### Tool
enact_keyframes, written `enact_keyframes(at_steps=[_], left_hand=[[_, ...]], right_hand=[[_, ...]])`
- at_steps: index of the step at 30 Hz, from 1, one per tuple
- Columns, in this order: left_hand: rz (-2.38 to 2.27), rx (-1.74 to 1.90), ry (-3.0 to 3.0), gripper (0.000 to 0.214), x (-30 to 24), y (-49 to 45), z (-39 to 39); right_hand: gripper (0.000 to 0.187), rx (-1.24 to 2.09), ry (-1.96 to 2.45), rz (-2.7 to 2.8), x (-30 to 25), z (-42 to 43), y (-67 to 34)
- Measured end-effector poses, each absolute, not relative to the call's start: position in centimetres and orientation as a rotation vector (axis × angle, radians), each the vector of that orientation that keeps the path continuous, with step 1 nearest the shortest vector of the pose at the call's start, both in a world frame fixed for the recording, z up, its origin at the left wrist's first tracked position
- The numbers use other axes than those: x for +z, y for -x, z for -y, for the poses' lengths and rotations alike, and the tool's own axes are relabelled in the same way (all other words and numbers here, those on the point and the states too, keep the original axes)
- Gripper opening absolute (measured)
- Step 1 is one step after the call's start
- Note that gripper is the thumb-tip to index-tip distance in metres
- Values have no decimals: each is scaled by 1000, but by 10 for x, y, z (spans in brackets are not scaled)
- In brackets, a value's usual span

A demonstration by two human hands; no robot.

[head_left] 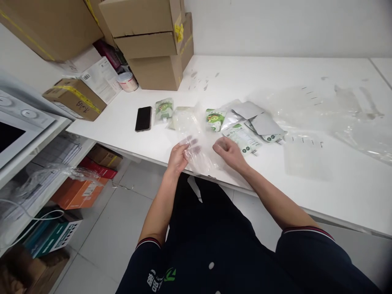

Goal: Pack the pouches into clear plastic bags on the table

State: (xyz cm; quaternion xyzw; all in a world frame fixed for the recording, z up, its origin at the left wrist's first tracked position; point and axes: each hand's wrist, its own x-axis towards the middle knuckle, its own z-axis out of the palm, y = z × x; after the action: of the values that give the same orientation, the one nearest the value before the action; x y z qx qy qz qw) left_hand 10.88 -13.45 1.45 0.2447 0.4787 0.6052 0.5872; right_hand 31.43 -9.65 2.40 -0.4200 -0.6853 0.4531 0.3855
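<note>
Clear plastic bag [202, 163] is what I'm watching through the head camera; it is lying crumpled at the near edge of the white table [352, 196], between the two hands. The left hand [180, 157] is gripping the bag's left side, its fingers loosely extended and showing through the film. The right hand [228, 149] is curling its fingers in toward the thumb at the bag's right side; I cannot tell whether it is pinching the film.

Just beyond the right hand, I'm seeing a kiwi-printed pouch [215, 119] lying face up. To its right, silver-backed pouches [248, 109] are overlapping in a loose pile, and a white-and-green pouch [241, 140] is lying at the pile's near side. Left of the bag, a spouted pouch [164, 109] is resting beside a black smartphone [143, 119].

Farther right, large clear plastic sheeting [301, 100] is spreading over the table, with a flat translucent bag [306, 157] lying nearer. At the far left, cardboard boxes [156, 71] are standing stacked next to a small round tub [127, 81]. Lower on the left, I'm making out an orange box [79, 191] that is sitting under the shelf.
</note>
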Motion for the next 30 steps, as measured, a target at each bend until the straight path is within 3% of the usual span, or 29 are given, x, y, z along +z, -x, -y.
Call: enact_keyframes(at_steps=[4, 8, 10, 13, 18, 21, 25, 30], left_hand=[[-1611, 1407, -855, 60, 8, -62, 139], [-2162, 1472, -1280, 51, 12, -59, 148], [-2147, 1360, -1583, 48, 16, -82, 153], [-2130, 937, -1972, 63, 19, -123, 156], [-1998, 495, -1900, 87, 21, -128, 148], [-1681, 570, -1686, 86, 22, -100, 143], [-1552, 811, -1517, 62, 21, -61, 133], [-2175, 1315, -1371, 52, 33, -19, 106]], right_hand=[[29, 1325, 1217, 1317, 21, 79, -314], [33, 1491, 1330, 1151, 13, 70, -310], [34, 1519, 1303, 1170, 11, 72, -307], [37, 1458, 1201, 1389, 14, 81, -305], [35, 1192, 1033, 1923, 26, 91, -307], [36, 1119, 999, 1981, 32, 82, -311], [34, 1166, 1018, 1831, 41, 65, -319], [35, 1293, 1115, 1427, 37, 68, -327]])
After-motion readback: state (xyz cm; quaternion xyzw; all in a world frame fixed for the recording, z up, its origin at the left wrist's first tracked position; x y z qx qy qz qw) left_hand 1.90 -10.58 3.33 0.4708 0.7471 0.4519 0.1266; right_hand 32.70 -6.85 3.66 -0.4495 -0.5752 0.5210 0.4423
